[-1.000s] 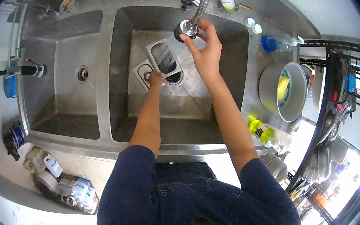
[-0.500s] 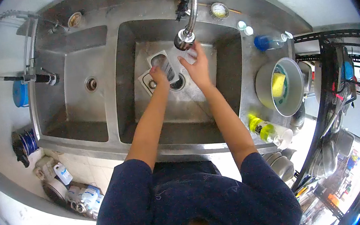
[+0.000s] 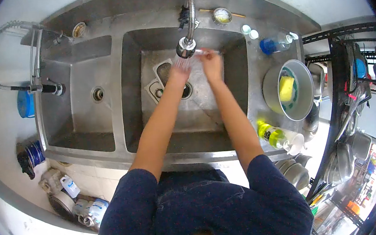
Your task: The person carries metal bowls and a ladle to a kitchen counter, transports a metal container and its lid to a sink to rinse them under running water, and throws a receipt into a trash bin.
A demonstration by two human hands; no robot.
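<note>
Water (image 3: 182, 64): thin streaks are seen under the spray head (image 3: 185, 48); splashes could be sent about, because two hands are kept so close below it.
Steel pan (image 3: 162, 70): it could be bumped and made to slide, since it is tipped partly over another piece, with the left hand (image 3: 179, 75) right beside it.
Drain (image 3: 187, 91): it could be covered if the loose pieces are pushed toward it.
Left hand: it is put under the spray head and is blurred; how wide it is spread, and whether anything is gripped, cannot be told.
Right hand (image 3: 211, 64): it is lifted just beside the spray; its fingers look bent, but it is blurred, and whether anything is gripped cannot be told.
Pan's look: it is grey, with a pale rim and round corners; part is hidden by the left hand.
Steel plate (image 3: 150, 91): it is pale and flat, partly covered by the pan.
Place: both pieces are set in the big sink (image 3: 183, 118), next to the drain.
</note>
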